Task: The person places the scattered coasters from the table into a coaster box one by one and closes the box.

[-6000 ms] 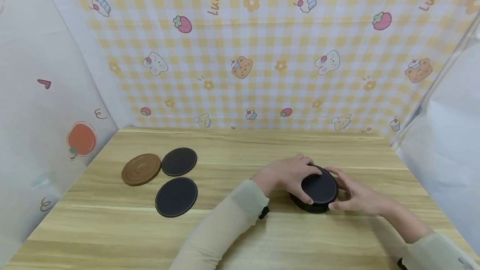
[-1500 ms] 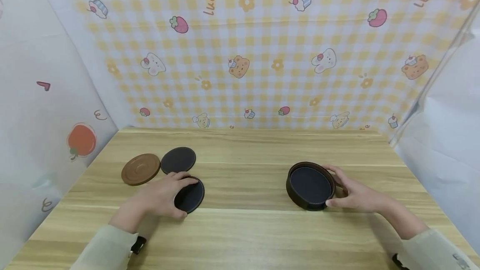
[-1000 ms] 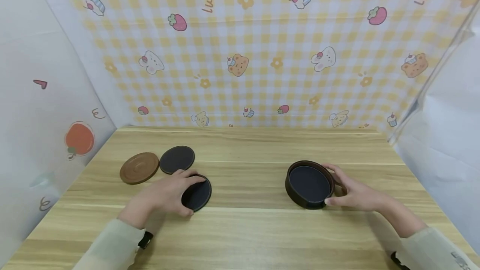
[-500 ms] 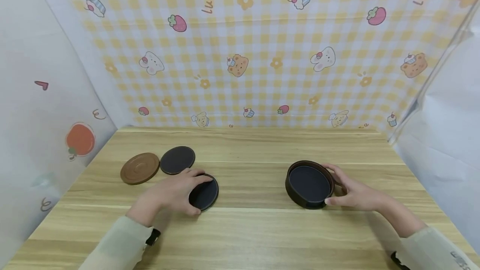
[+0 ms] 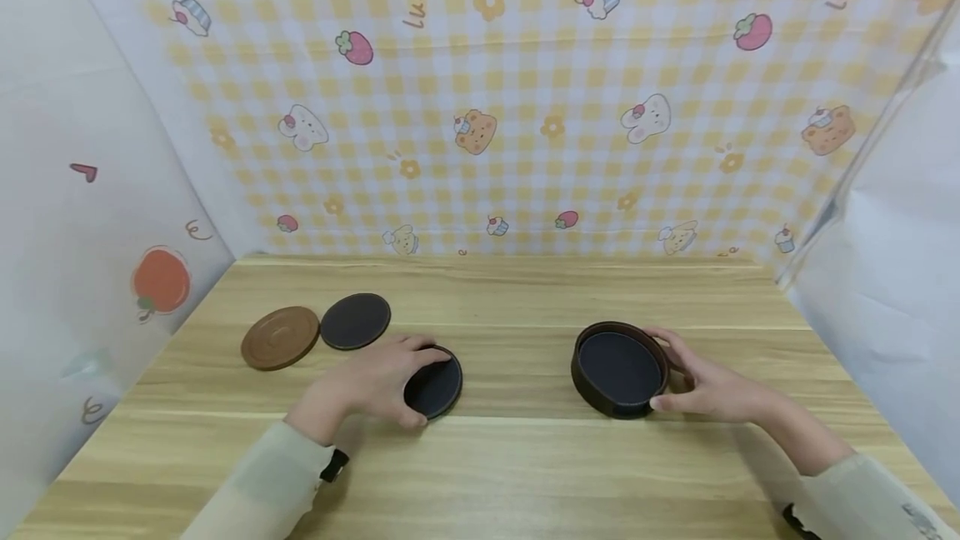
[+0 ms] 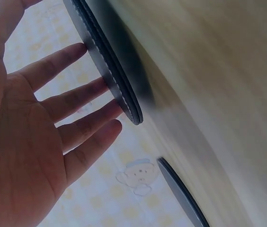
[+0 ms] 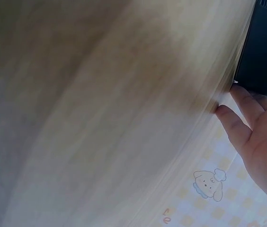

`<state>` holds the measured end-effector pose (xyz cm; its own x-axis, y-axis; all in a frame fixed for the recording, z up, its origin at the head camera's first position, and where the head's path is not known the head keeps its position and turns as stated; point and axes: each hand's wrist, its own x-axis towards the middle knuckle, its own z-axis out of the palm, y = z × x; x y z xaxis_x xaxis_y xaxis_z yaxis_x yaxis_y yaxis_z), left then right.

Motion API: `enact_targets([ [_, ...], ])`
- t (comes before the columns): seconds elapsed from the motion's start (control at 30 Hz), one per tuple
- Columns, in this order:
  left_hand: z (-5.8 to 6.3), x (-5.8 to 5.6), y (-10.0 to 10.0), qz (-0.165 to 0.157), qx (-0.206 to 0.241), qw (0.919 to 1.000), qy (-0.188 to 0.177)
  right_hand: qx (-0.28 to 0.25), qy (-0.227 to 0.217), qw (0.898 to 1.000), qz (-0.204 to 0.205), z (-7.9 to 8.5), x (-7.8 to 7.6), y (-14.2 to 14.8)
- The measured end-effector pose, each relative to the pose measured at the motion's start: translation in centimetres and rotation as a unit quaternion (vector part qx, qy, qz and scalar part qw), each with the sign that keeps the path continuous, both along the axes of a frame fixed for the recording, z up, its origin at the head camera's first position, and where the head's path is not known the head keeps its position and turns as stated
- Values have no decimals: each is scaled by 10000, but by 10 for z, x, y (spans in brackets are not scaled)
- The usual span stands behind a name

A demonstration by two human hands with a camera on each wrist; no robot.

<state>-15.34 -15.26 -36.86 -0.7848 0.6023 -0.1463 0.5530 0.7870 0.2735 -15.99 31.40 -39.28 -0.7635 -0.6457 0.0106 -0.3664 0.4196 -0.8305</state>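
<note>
My left hand pinches a round black coaster by its edge, between thumb and fingertips, left of the table's middle. In the left wrist view this coaster hangs above the wood, tilted, with white stitching and a doubled rim; whether it is one coaster or two I cannot tell. My right hand holds the right side of a round dark coaster holder, thumb in front and fingers behind. A black coaster lies inside that holder. The right wrist view shows the holder's wall against my fingers.
On the table's left side a brown ridged disc lies beside another black coaster. The wooden table runs back to a yellow checked cloth, with white sheets at both sides.
Six seconds ago my left hand was at the holder; since then it went left and took up the nearer black coaster. Lately it carries this rightward. My right hand keeps its place.
</note>
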Motion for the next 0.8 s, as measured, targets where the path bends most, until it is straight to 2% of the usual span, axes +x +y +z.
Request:
enact_targets([
  [0.2, 2, -3, 19, -1, 52, 9998, -197, 56, 86, 9999, -52, 0, 0, 1],
  [0.8, 4, -7, 59, -473, -124, 9988, -100, -84, 88, 9999, 12, -3, -2, 1],
])
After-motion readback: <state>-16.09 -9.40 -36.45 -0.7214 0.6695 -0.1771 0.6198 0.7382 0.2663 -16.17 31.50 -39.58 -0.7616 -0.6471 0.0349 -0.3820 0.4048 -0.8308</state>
